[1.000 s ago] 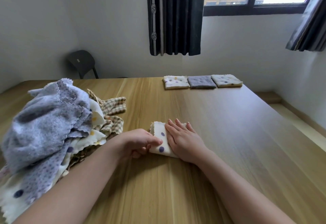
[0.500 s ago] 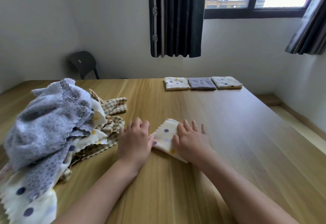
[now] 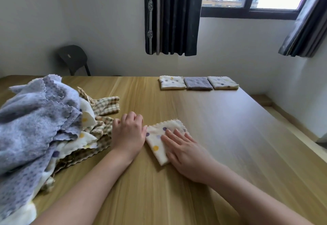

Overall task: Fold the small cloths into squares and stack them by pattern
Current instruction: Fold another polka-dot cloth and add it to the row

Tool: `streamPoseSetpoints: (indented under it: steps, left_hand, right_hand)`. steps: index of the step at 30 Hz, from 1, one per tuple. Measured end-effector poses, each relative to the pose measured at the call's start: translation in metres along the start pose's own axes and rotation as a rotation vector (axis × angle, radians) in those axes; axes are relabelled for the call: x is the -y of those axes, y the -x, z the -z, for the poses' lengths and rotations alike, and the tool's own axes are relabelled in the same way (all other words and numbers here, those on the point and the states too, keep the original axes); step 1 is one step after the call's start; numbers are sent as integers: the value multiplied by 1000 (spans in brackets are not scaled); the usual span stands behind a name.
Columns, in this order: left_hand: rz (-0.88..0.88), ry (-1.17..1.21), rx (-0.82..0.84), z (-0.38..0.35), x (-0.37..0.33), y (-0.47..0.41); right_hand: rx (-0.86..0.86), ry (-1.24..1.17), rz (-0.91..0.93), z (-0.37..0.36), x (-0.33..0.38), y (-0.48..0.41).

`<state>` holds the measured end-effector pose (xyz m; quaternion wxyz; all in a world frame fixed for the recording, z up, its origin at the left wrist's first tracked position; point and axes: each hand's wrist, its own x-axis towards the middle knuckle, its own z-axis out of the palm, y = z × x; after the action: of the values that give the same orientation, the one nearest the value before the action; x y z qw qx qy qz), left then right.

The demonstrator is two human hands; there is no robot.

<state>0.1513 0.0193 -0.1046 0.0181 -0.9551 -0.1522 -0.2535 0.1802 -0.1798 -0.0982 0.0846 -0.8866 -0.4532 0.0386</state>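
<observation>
Head view: the right hand [image 3: 184, 151] is lying flat with its fingers straight, pressing the folded dotted cloth [image 3: 157, 142] onto the desk [image 3: 221, 136]. The left hand [image 3: 128, 132] is resting just beside the cloth, fingers curled and thumb touching its edge; whether it is pinching cannot be told.

Judgement: a fold is being flattened into a square. The next move is calling for a lift to the row of folded stacks [image 3: 198, 83], well beyond both hands, and placement on the matching dotted one. The unfolded pile [image 3: 39, 118] is lying left of the left hand.

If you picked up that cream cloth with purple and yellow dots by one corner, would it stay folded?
Probably not: the folded cream dotted cloth looks thin and soft, like the slumped pile of loose cloths, so it likely flops open. It seems light; the right hand presses it flat.
</observation>
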Motion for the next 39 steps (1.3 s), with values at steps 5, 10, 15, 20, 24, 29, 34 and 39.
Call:
streamPoseSetpoints:
  steps: [5, 10, 15, 20, 24, 29, 34, 39]
  left_hand:
    - [114, -129, 233, -3, 33, -26]
    - [283, 19, 452, -9, 58, -41]
    - [324, 43, 498, -15, 76, -57]
    - [333, 0, 493, -25, 85, -69]
    - [340, -28, 489, -31, 88, -77]
    - [341, -55, 469, -38, 90, -79]
    - [353, -44, 467, -42, 91, -79]
    - [350, -31, 468, -44, 92, -79]
  right_hand:
    - [4, 2, -71, 3, -8, -55]
    - [11, -24, -151, 3, -23, -145]
    - [-4, -32, -217, 3, -38, -234]
    - [-43, -12, -241, 4, -51, -300]
    - [-58, -7, -256, 2, -59, -332]
    - [-82, -19, -259, 2, -63, -353]
    - [-85, -5, -267, 1, -65, -366]
    - [-83, -15, -257, 0, -67, -369]
